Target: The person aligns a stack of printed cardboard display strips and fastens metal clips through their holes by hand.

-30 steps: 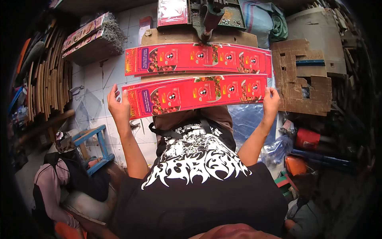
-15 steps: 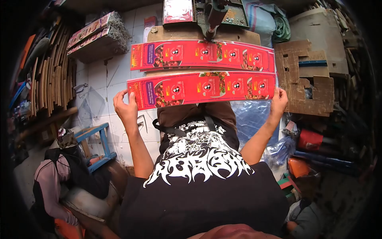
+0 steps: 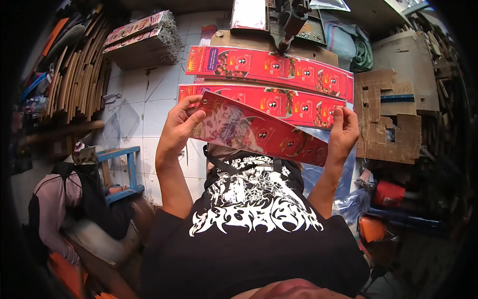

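Note:
A red printed strip with food pictures and a corner hole slants down to the right in front of me, its surface catching glare. My left hand pinches its upper left end between thumb and fingers. Behind it, another red printed strip lies flatter. At that strip's right end, my right hand is closed with the thumb against the edge; the slanted strip's lower end comes close to this palm. Farther back, more red strips lie on a brown board under a dark machine part.
Cut cardboard lies to the right. Stacked cardboard and a box with printed sides stand left, near a blue frame. A person in a pink sleeve is at lower left. Clear plastic lies at right.
My left hand has raised the left end of a strip toward me, and it now slants over the one behind. My right hand stays at the right end. The view has shifted left.

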The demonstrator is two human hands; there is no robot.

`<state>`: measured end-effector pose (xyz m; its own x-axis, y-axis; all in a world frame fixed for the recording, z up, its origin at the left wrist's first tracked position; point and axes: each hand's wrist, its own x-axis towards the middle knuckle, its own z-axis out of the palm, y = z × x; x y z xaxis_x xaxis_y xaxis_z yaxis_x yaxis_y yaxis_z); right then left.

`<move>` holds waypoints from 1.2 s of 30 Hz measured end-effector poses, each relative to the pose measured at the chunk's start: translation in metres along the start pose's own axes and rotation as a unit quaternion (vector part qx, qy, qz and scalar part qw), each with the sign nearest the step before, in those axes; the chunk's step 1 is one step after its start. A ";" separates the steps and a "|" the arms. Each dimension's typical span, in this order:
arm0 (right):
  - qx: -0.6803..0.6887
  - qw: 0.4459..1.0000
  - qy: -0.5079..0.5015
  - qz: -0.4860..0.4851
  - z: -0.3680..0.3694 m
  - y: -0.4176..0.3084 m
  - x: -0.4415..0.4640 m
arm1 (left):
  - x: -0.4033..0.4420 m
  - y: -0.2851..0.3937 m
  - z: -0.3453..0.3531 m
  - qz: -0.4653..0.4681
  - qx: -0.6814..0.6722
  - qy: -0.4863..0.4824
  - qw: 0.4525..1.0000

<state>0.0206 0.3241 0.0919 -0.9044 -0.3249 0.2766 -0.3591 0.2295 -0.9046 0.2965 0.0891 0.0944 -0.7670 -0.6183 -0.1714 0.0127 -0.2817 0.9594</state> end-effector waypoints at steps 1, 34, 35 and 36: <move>0.079 0.995 -0.060 -0.016 0.017 -0.011 -0.010 | 0.002 0.000 0.008 -0.016 0.005 -0.023 1.000; 0.155 0.961 -0.219 -0.067 0.088 0.006 -0.052 | 0.036 -0.044 0.087 -0.014 0.079 -0.101 0.992; 0.153 0.962 -0.219 -0.063 0.088 0.007 -0.052 | 0.036 -0.043 0.088 -0.037 0.074 -0.098 0.992; 0.144 0.962 -0.224 -0.062 0.087 0.008 -0.051 | 0.037 -0.046 0.088 -0.040 0.074 -0.099 0.992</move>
<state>0.0842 0.2627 0.0419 -0.6458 -0.7106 0.2793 -0.3202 -0.0800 -0.9440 0.2109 0.1437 0.0633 -0.8732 -0.4374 -0.2150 -0.1359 -0.2050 0.9693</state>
